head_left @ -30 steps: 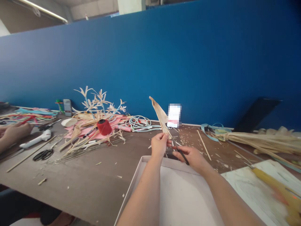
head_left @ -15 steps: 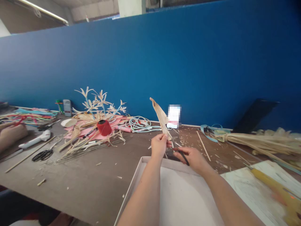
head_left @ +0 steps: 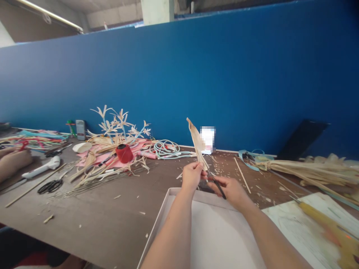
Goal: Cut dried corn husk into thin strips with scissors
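My left hand (head_left: 193,175) pinches a pale dried corn husk (head_left: 198,144) near its lower end. The husk stands up from my fingers, its brownish tip leaning left. Close on the right, my right hand (head_left: 227,189) is closed around dark-handled scissors (head_left: 219,187), whose blades point up toward the husk's lower edge. I cannot tell whether the blades touch it. Below both hands lies a shallow white box (head_left: 221,231), partly covered by my forearms.
Left of centre, a red thread spool (head_left: 124,153) sits among husk strips and husk flowers (head_left: 112,121). Black scissors (head_left: 51,186) and a white glue gun (head_left: 42,167) lie further left, near another person's hand (head_left: 15,162). A husk bundle (head_left: 316,173) and yellow tool (head_left: 322,218) are right.
The husk and my left hand have shifted slightly right, and the husk stands a little more upright. My right hand keeps its hold on the scissors, almost unmoved.
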Motion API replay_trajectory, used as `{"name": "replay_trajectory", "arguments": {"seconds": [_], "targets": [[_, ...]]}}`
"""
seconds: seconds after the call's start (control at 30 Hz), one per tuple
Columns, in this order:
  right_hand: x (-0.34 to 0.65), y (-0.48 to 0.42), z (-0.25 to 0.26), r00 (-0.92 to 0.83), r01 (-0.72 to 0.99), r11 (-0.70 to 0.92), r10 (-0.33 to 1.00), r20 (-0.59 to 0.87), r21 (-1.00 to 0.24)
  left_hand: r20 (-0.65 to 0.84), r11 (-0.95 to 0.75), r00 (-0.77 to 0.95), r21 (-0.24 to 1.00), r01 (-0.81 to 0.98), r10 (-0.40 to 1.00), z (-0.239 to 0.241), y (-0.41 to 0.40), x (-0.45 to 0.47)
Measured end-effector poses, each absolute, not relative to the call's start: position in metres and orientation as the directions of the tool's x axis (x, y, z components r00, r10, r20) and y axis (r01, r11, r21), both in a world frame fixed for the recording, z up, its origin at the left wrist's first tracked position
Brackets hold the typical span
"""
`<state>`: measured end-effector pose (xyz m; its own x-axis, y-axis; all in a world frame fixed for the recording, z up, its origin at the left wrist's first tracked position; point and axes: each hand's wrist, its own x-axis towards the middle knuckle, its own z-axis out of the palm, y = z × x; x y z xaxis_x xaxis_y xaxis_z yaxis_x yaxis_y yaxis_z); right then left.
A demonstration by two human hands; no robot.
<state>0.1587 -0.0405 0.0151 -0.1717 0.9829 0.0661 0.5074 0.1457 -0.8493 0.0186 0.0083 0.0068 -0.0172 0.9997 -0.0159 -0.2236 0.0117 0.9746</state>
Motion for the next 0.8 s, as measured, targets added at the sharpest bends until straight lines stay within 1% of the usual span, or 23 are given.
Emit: {"name": "replay_trajectory", "arguments": {"seconds": [0.17,0.4,0.53,0.67,0.8], "targets": [[0.1582,-0.0405,0.0123,-0.155,0.485,0.159,0.983,0.094,-0.860,-0.011,0.024,0.055,0.968,-0.248,0.998,0.0045,0.0072,0.0232],[0.1545,-0.0435,0.0150,-0.127,0.517,0.173,0.984,0.125,-0.838,-0.027,0.036,0.041,0.964,-0.263,0.999,0.0065,0.0057,0.0236],[0.1543,-0.0433,0.0147,-0.123,0.525,0.194,0.981,0.151,-0.829,-0.018,0.026,0.040,0.973,-0.228,0.999,0.0037,0.0065,0.0225],[0.1532,-0.0431,0.0131,-0.116,0.512,0.169,0.985,0.127,-0.842,0.026,-0.032,-0.031,0.978,-0.207,0.999,0.0032,0.0078,0.0211],[0.1515,-0.0430,0.0127,-0.082,0.497,0.115,0.993,0.086,-0.860,0.049,-0.092,-0.154,0.954,-0.286,0.987,0.0059,0.0100,0.0186]]}}
